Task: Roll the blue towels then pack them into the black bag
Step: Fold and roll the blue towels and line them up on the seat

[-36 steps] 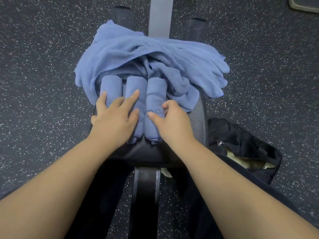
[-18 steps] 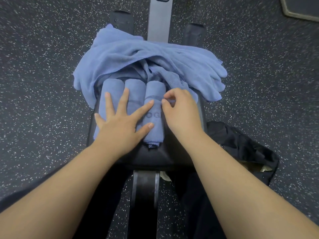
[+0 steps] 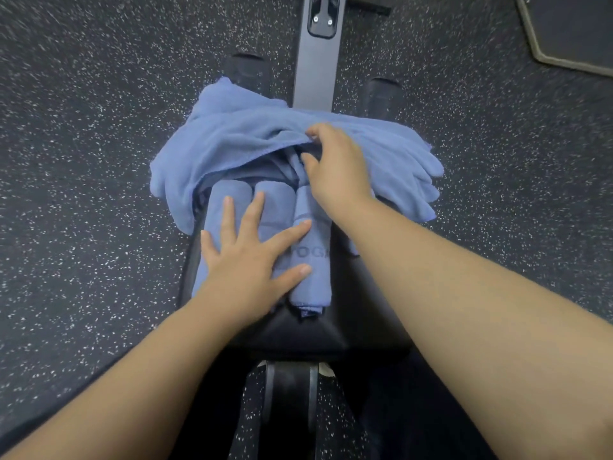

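Three rolled blue towels (image 3: 311, 260) lie side by side on the black padded bench seat (image 3: 365, 313). My left hand (image 3: 252, 260) lies flat on them with fingers spread. Behind the rolls sits a heap of loose blue towels (image 3: 232, 141). My right hand (image 3: 335, 164) reaches into that heap, thumb and fingers pinching a fold of one loose towel. The black bag is out of view.
The bench's grey metal beam (image 3: 315, 71) runs away from me, with two black foot pads (image 3: 245, 71) on either side. Dark speckled rubber floor (image 3: 83, 194) surrounds the bench. A mat corner (image 3: 577, 31) lies at the top right.
My right hand left the rightmost roll and moved forward into the loose heap, closing on a fold. My left hand spread wider over the rolls. The view tilted forward, losing the bag.
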The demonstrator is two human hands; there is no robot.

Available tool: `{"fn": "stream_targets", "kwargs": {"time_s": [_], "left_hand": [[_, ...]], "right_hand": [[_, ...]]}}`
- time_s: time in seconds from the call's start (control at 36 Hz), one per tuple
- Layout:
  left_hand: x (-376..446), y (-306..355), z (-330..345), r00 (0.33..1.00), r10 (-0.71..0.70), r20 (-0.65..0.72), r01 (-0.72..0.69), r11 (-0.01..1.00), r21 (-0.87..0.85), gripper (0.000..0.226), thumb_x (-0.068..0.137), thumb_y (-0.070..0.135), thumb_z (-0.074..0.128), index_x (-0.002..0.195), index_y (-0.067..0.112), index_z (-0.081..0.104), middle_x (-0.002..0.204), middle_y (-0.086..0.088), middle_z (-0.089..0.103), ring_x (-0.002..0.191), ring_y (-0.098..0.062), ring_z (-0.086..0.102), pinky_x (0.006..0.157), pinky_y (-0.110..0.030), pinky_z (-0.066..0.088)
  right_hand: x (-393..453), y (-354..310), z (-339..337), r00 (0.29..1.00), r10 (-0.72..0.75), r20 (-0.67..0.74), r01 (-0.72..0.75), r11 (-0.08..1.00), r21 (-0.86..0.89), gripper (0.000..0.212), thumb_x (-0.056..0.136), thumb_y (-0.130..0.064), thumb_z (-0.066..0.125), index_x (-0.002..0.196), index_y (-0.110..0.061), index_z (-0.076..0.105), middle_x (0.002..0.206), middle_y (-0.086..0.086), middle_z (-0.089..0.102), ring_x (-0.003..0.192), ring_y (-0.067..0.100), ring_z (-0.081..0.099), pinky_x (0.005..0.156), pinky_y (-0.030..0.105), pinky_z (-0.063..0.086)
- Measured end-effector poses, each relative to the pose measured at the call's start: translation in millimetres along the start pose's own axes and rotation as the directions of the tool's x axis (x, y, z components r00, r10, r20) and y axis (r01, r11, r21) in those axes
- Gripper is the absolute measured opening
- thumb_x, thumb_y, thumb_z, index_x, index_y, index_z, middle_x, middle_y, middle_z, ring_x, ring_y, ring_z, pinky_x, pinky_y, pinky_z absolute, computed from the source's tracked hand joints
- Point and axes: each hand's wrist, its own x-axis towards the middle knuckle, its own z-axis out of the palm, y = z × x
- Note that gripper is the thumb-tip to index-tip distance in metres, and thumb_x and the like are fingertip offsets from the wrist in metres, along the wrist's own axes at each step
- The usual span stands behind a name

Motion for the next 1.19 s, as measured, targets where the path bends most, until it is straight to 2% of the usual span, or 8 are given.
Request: {"fn": "stream_targets", "kwargs": {"time_s": [0.11, 0.22, 0.36, 0.5, 0.61, 0.69, 0.92, 1.19], "left_hand": [[9, -6, -10, 0.992, -0.005, -0.127, -0.014, 0.989, -0.148, 0.054, 0.085, 0.066, 0.044, 0.13, 0.068, 0.014, 0.16, 0.007, -0.009, 0.145, -0.022, -0.017, 0.114, -0.056, 0.004], [27, -16, -23, 0.94, -0.054, -0.336, -0.035, 0.966, -0.254, 0.062, 0.092, 0.043, 0.056, 0.147, 0.04, 0.029, 0.16, -0.006, 0.009, 0.147, -0.026, 0.003, 0.113, -0.054, 0.015], [60, -26, -38, 0.912, 0.021, -0.411, -0.087, 0.986, -0.144, 0.065, 0.09, 0.029, 0.06, 0.148, 0.023, 0.031, 0.155, -0.008, 0.025, 0.144, -0.02, 0.02, 0.111, -0.046, 0.026], [90, -27, -54, 0.902, 0.107, -0.417, -0.134, 0.99, -0.034, 0.049, 0.09, 0.017, 0.059, 0.137, 0.019, 0.049, 0.144, -0.005, 0.044, 0.133, -0.024, 0.039, 0.106, -0.036, 0.032], [95, -29, -73, 0.898, 0.07, -0.433, -0.058, 0.997, 0.042, 0.038, 0.083, 0.004, 0.049, 0.112, 0.022, 0.066, 0.116, -0.007, 0.062, 0.107, -0.031, 0.054, 0.081, -0.038, 0.042], [92, -38, -89, 0.884, 0.015, -0.468, 0.035, 0.995, 0.098, 0.03, 0.076, 0.002, 0.048, 0.093, 0.021, 0.065, 0.096, -0.009, 0.061, 0.085, -0.035, 0.056, 0.064, -0.036, 0.04], [68, -63, -134, 0.843, -0.048, -0.536, 0.113, 0.99, 0.088, 0.041, 0.081, 0.003, 0.042, 0.105, 0.028, 0.065, 0.107, -0.006, 0.064, 0.096, -0.034, 0.057, 0.074, -0.041, 0.045], [13, -32, -192, 0.756, -0.046, -0.653, 0.061, 0.998, 0.001, 0.019, 0.087, 0.008, 0.049, 0.098, 0.018, 0.06, 0.102, -0.012, 0.064, 0.093, -0.035, 0.057, 0.077, -0.041, 0.045]], "right_hand": [[4, 3, 7, 0.999, 0.002, -0.033, -0.003, 1.0, -0.028, 0.015, 0.091, -0.019, 0.057, 0.103, -0.014, 0.064, 0.107, 0.007, 0.063, 0.107, 0.03, 0.05, 0.084, 0.038, 0.04], [-1, 1, 7, 0.997, -0.044, -0.058, 0.046, 0.999, 0.027, 0.014, 0.094, -0.022, 0.056, 0.089, -0.01, 0.061, 0.097, 0.012, 0.06, 0.099, 0.031, 0.049, 0.075, 0.033, 0.031], [-15, -4, 0, 0.988, -0.104, -0.115, 0.115, 0.989, 0.096, 0.011, 0.093, -0.016, 0.055, 0.093, -0.006, 0.06, 0.098, 0.012, 0.059, 0.095, 0.027, 0.05, 0.076, 0.032, 0.032], [-19, -9, -13, 0.984, -0.108, -0.139, 0.139, 0.961, 0.24, 0.007, 0.089, -0.006, 0.055, 0.094, -0.003, 0.06, 0.088, 0.002, 0.056, 0.08, 0.009, 0.042, 0.07, 0.013, 0.032], [-22, -13, -22, 0.984, -0.127, -0.122, 0.161, 0.934, 0.32, 0.004, 0.093, -0.008, 0.053, 0.09, -0.011, 0.054, 0.078, -0.007, 0.05, 0.072, 0.006, 0.038, 0.066, 0.008, 0.032], [-21, -13, -30, 0.982, -0.125, -0.139, 0.163, 0.937, 0.308, 0.005, 0.095, -0.01, 0.05, 0.091, -0.013, 0.051, 0.076, -0.009, 0.047, 0.073, 0.008, 0.038, 0.063, 0.02, 0.029], [-20, -9, -57, 0.966, -0.126, -0.227, 0.169, 0.968, 0.184, 0.008, 0.095, -0.011, 0.048, 0.093, -0.005, 0.053, 0.089, 0.004, 0.049, 0.082, 0.02, 0.044, 0.07, 0.029, 0.03], [-39, -38, -143, 0.967, -0.143, -0.212, 0.158, 0.986, 0.056, 0.006, 0.096, -0.011, 0.048, 0.091, -0.011, 0.051, 0.09, 0.002, 0.048, 0.083, 0.018, 0.041, 0.066, 0.023, 0.023]]}}
